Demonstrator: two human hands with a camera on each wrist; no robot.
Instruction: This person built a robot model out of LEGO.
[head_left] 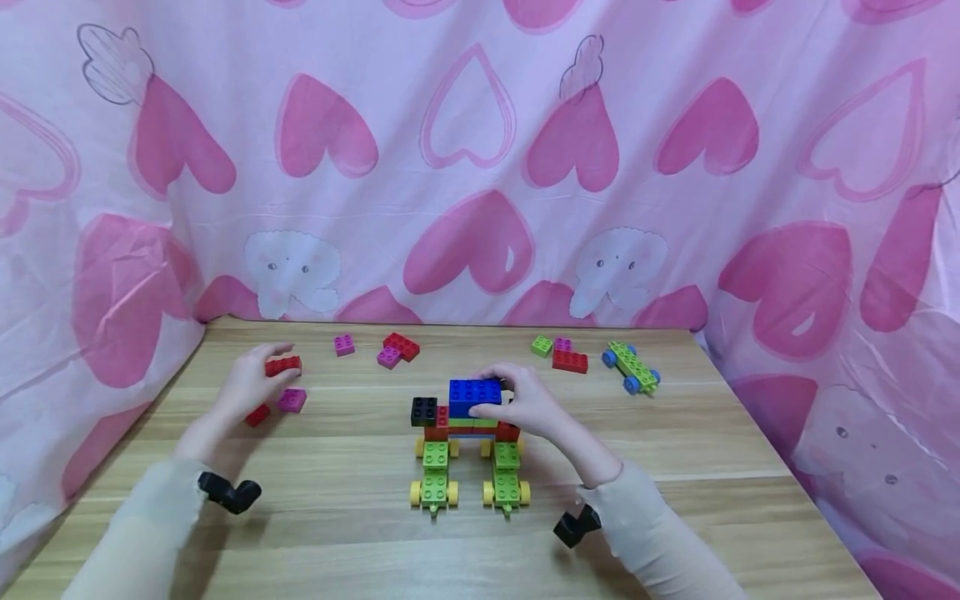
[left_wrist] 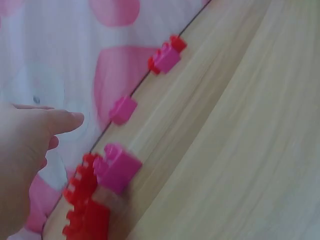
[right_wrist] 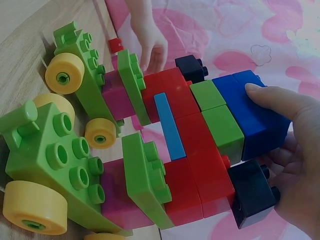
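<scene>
A built block vehicle stands at the table's middle, with two green wheeled bases (head_left: 435, 479) under red bricks (right_wrist: 167, 95). Blue bricks (head_left: 468, 392) cap light green ones (right_wrist: 217, 122) on top. My right hand (head_left: 528, 407) grips the blue bricks, its thumb along their near side and the fingers partly hidden behind. Black bricks (head_left: 423, 411) sit at the ends. At the left, my left hand (head_left: 250, 385) hovers with fingers extended over a red brick (head_left: 283, 365). Another red brick (head_left: 257, 415) and a magenta brick (head_left: 292, 401) lie close by it.
Toward the back lie a magenta brick (head_left: 343, 345) and a red brick (head_left: 402, 344) with a magenta one against it. Back right are a lime brick (head_left: 542, 346), a red brick (head_left: 570, 362) and a green car base (head_left: 632, 367) with blue wheels. A heart-patterned curtain (head_left: 465, 167) borders the table.
</scene>
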